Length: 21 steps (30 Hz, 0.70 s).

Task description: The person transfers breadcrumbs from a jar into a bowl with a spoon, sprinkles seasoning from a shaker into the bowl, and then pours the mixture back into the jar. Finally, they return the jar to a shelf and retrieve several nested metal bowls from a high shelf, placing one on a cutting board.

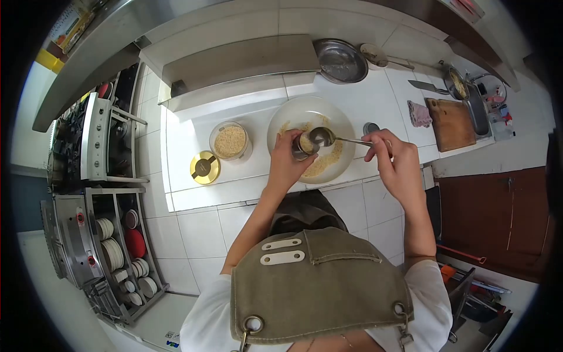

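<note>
My left hand is closed around a small metal cup with pale crumbly stuff in its mouth. In my right hand is the handle of a metal spoon, whose bowl sits at the cup's rim. Both are above a wide white bowl, where tan crumbs lie scattered over the bottom. Left of it stands a clear jar filled with similar tan crumbs, with a gold and dark round lid lying beside it. A small dark-topped container is partly hidden behind my right hand.
A metal pan stands at the back by the wall. Toward the right lie a knife, a pink cloth and a wooden cutting board next to a sink. A stove and a plate rack are at the left.
</note>
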### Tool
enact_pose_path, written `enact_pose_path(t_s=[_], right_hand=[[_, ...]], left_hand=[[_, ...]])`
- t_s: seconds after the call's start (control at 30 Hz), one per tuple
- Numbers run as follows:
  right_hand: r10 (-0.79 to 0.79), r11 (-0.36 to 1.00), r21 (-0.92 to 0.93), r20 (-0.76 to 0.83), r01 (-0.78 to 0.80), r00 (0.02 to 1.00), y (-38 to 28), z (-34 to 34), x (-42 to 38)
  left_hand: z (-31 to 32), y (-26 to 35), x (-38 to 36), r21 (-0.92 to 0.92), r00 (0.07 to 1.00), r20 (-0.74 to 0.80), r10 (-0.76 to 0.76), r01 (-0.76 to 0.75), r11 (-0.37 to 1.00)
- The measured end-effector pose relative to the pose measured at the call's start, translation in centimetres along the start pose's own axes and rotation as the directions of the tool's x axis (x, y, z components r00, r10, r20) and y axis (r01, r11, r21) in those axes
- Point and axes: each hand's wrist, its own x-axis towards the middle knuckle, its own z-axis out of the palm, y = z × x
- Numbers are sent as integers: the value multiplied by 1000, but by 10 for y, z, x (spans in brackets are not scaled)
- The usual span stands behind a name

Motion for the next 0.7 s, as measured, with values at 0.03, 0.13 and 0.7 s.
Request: enact_pose_path(t_s=[0.03, 0.13, 0.7], right_hand=[[0, 1000, 1, 0, 0, 1000, 0, -1, -1], [-199, 980, -57, -114, 193, 973, 8, -5, 0], [139, 751, 597, 277, -283, 951, 145, 100, 51]], left_hand=[[-1, 1, 0, -14, 999, -8, -31, 31, 999], [-8, 5, 0, -126, 994, -92, -66, 54, 991], [-47, 5, -22, -394, 956, -211, -205, 108, 913]])
